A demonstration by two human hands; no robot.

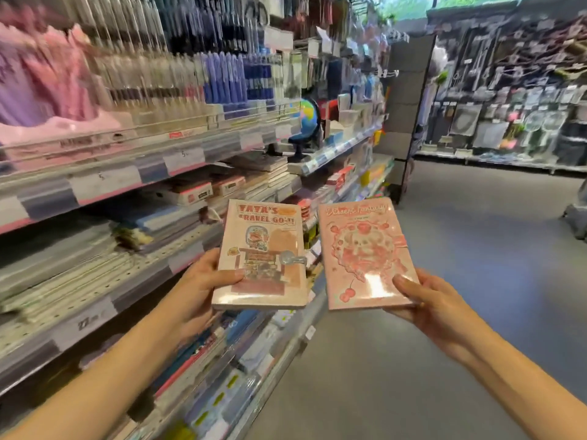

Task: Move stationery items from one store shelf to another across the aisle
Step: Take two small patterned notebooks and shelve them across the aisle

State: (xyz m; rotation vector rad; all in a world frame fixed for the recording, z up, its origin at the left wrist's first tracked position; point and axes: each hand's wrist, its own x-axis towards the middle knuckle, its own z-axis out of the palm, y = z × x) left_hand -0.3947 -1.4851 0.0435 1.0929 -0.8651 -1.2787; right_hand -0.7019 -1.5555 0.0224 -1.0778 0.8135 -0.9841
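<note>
Fingers (pixel 236 274) of our left hand (pixel 200 281) clamp the travel notebook (pixel 262 255) at its lower left edge, thumb across the cover, the rest hidden underneath. Right hand (pixel 435 303) does the same with the pink cherry notebook (pixel 365 252), thumb on the lower right of the cover, fingers out of sight below. Both grips closed on the books, one item per hand.

Covers face up and tilt toward us, side by side, near each other but not touching; we judge that keeps the titles readable and both books level for carrying. Both are in glossy wrap, so we'd guess slippery, which fits the firm corner pinch.

Notebooks are off the shelving (pixel 127 185) on our left, held just out from its lower shelf edges, over the aisle floor (pixel 476 281). Stacks of other notebooks sit on those shelves, pens hang above, and a globe (pixel 306 122) stands at the far shelf end. Another shelf unit (pixel 508 106) shows far right across the floor, blurred.

Picking looks done; carry and placement not yet done.
</note>
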